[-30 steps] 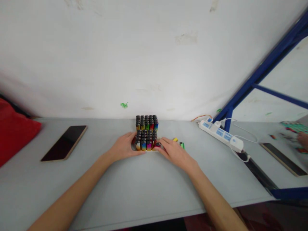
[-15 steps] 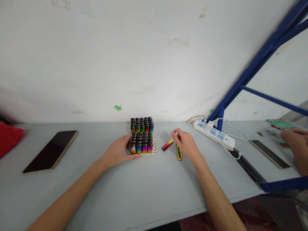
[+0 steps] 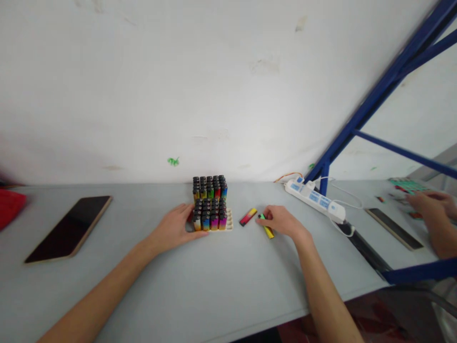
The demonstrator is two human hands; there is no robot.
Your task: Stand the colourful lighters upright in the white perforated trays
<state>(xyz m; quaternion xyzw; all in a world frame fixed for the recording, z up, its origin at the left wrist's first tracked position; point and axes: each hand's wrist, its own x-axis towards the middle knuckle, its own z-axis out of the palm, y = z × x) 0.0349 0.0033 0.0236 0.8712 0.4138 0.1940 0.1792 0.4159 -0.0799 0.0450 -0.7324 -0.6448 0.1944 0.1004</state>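
Black-topped lighters (image 3: 206, 223) in many colours stand upright in rows in a white tray (image 3: 229, 224), whose right end shows unfilled slots. My left hand (image 3: 176, 223) grips the tray's left end, thumb along the front edge and fingers behind. To the right, the fingers of my right hand (image 3: 276, 219) are closed on the upper end of a green and yellow lighter (image 3: 268, 232), which slants on the table. Between that hand and the tray lies a loose red and yellow lighter (image 3: 248, 216). Behind the front rows stands another block of upright lighters (image 3: 210, 188).
A dark phone (image 3: 69, 228) lies at left, near a red thing (image 3: 11, 207) at the edge. At right are a white power strip (image 3: 314, 197) with cables and a blue metal frame (image 3: 360, 121). Beyond it, another person's hands (image 3: 432, 209) are near a second phone (image 3: 394, 228).
My right hand has lowered and closed on the lighter beside it, which now lies at a different slant. My left hand stays at the tray. The view has shifted slightly.
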